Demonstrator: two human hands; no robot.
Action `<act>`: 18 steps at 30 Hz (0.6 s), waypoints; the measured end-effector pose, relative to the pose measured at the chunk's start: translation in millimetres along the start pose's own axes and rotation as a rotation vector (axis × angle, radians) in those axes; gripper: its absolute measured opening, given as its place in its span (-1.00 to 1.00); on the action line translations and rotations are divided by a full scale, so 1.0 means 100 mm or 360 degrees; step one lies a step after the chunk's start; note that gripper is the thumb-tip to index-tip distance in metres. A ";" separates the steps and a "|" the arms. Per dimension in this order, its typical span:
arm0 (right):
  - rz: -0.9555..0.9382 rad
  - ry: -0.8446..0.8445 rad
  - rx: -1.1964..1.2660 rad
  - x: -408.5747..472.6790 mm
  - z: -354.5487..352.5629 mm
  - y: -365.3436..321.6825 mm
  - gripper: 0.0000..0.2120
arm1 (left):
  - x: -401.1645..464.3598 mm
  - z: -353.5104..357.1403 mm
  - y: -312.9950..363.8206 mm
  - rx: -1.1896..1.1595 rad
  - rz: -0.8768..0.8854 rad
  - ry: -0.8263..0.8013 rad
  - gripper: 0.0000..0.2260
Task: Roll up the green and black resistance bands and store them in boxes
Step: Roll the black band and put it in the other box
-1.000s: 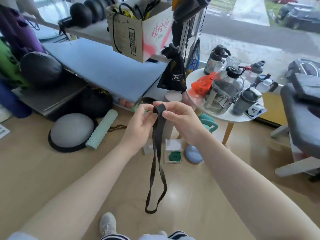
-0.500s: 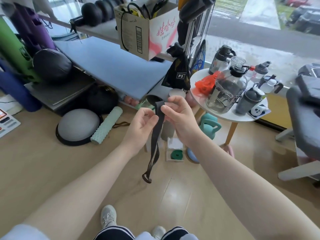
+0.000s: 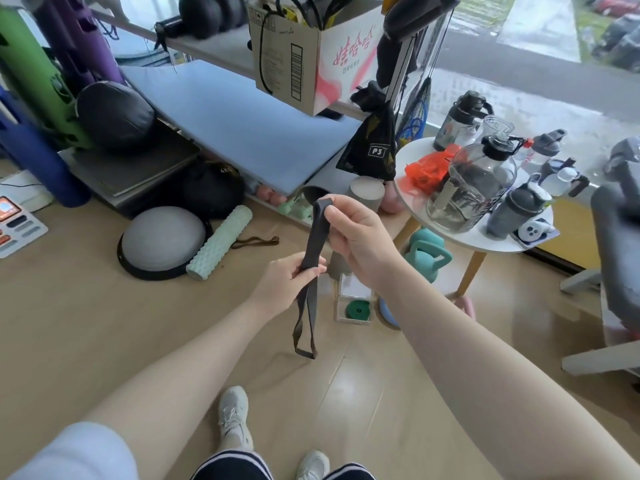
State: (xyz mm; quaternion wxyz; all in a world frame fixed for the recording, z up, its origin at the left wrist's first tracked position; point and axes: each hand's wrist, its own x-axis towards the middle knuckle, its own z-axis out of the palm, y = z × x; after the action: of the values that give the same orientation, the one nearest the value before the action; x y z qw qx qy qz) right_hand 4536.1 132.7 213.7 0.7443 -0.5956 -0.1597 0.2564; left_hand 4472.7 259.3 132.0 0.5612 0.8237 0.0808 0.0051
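A black resistance band (image 3: 309, 292) hangs flat in front of me above the wooden floor. My right hand (image 3: 356, 240) pinches its folded top end. Lower down, my left hand (image 3: 289, 284) grips the band's middle, and a loop dangles below that hand. On the floor behind stands a clear box (image 3: 354, 301) with a rolled green band (image 3: 358, 308) inside it. Part of the box is hidden by my right wrist.
A round white table (image 3: 415, 206) with several bottles stands at the right. A grey half-ball (image 3: 162, 237), a mint foam roller (image 3: 221, 242) and teal kettlebells (image 3: 427, 252) lie on the floor. A cardboard box (image 3: 311, 57) sits on the shelf. A grey bench (image 3: 616, 244) is far right.
My left hand has slid down the band, away from my right hand, which stays at the top end. The dangling loop below swung and straightened.
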 end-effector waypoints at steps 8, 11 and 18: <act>0.0188 0.0243 0.0242 0.60 0.01 0.31 -0.73 | 0.78 -0.62 -0.36 0.0164 -0.0090 0.0229 -0.81; 0.0213 0.0259 0.0194 0.93 0.04 0.34 -0.70 | 1.16 -0.86 -0.37 0.0212 -0.0033 0.0268 -0.79; 0.0198 0.0273 -0.0239 1.62 0.01 0.39 -0.81 | 1.97 -1.41 -0.28 0.0311 0.0166 0.0411 -0.79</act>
State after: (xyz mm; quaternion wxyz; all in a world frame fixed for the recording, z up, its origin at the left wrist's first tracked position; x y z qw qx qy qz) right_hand 4660.7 231.9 165.0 0.6913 -0.6780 -0.0770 0.2377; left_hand 4649.1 427.3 141.8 0.4623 0.8699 0.1094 0.1322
